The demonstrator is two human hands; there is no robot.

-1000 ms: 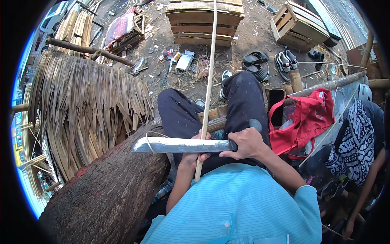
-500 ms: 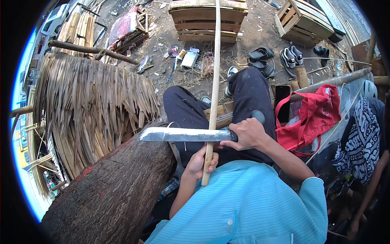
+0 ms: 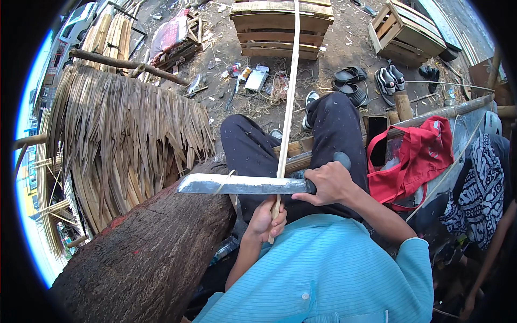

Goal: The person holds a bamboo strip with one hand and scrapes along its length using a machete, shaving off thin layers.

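Note:
A long pale bamboo strip (image 3: 290,107) runs away from my lap between my knees. My left hand (image 3: 265,219) is closed around the strip near its close end, which pokes out below the fingers. In my right hand (image 3: 331,184) is the dark handle of a machete (image 3: 245,184). Its blade points left and crosses the strip just beyond my left hand, its flat side facing up. From this view I cannot tell whether the edge touches the strip. A thin curled sliver (image 3: 224,182) lies across the blade.
A thick brown log (image 3: 145,247) slants along my left, beside a dry palm-leaf thatch panel (image 3: 129,118). On my right are a red cloth bag (image 3: 412,151) and a phone (image 3: 376,141). Wooden crates (image 3: 283,29) and several shoes (image 3: 385,81) lie ahead. Someone's arm (image 3: 493,253) shows at far right.
The bamboo strip has turned in my left hand, showing a narrower, paler side. The machete has come slightly nearer to me, its tip dipping lower. The whole view has shifted a little.

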